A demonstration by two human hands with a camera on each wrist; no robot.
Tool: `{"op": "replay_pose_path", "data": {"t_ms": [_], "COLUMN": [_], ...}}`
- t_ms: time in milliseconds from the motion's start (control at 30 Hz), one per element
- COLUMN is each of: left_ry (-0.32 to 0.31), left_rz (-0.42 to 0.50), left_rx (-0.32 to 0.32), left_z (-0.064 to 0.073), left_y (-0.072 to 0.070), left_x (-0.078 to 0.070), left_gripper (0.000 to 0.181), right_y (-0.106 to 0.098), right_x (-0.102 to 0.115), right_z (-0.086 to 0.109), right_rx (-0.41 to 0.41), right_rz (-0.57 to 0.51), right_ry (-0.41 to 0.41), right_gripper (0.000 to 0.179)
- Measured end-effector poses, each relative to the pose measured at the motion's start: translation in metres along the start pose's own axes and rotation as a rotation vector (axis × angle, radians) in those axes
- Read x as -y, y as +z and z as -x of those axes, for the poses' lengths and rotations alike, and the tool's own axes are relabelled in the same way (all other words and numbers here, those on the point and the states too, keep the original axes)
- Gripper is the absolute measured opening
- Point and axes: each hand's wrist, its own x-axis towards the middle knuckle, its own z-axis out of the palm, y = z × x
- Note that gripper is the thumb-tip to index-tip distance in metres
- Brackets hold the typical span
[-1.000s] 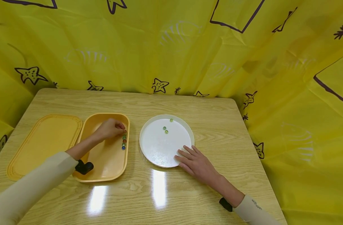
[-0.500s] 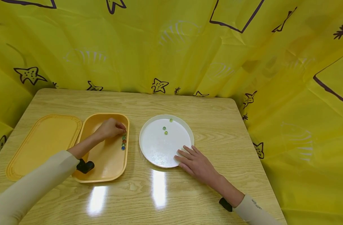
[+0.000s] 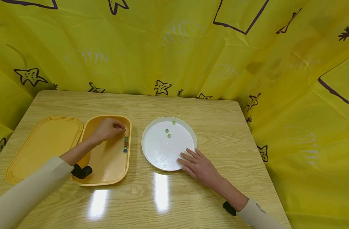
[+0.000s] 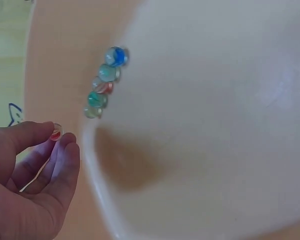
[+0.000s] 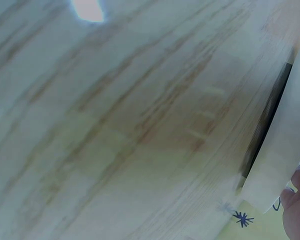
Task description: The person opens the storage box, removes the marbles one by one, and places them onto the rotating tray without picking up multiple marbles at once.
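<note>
From where I stand, the person's left hand [image 3: 108, 128] is reaching over an orange tray [image 3: 105, 171] and pinching a clear marble with a red swirl [image 4: 55, 133] between thumb and fingertips, up by the tray's far right corner. Just short of it, and apart from it, five marbles [image 4: 102, 86] sit in a neat row along the tray's right wall: a pale one at the far end, then green, reddish, light green, and a blue one closest to the person. The right hand [image 3: 201, 168] is spread, fingers straight and apart, laid over the near right rim of a round white tray [image 3: 163, 149]; whether the fingertips touch its floor I can't tell. Three greenish-yellow marbles [image 3: 167, 130] lie in that white tray, two of them near each other around the upper middle and one out by the far rim. A flat yellow-orange lid [image 3: 48, 143] lies just left of the orange tray, its edge right against it. Everything rests on a wood-grain table [image 3: 231, 133], with a yellow curtain [image 3: 134, 47] behind, printed with starfish and striped fish
</note>
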Motion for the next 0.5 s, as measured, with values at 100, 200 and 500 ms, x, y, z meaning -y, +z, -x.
{"op": "replay_pose_path", "data": {"t_ms": [100, 200, 500], "left_ry": [-0.007, -0.007, 0.027], "left_rz": [0.033, 0.053, 0.051], "left_rx": [-0.001, 0.001, -0.033], "left_z": [0.004, 0.008, 0.020], "left_y": [-0.004, -0.008, -0.015], "left_x": [-0.005, -0.010, -0.034], "left_gripper": [0.019, 0.020, 0.021], "right_y": [0.000, 0.000, 0.000], "right_x": [0.000, 0.000, 0.001], "right_z": [0.000, 0.000, 0.001], "right_rx": [0.002, 0.003, -0.001], "right_rz": [0.000, 0.001, -0.004], "right_ry": [0.003, 0.004, 0.002], "right_gripper": [0.053, 0.053, 0.050]}}
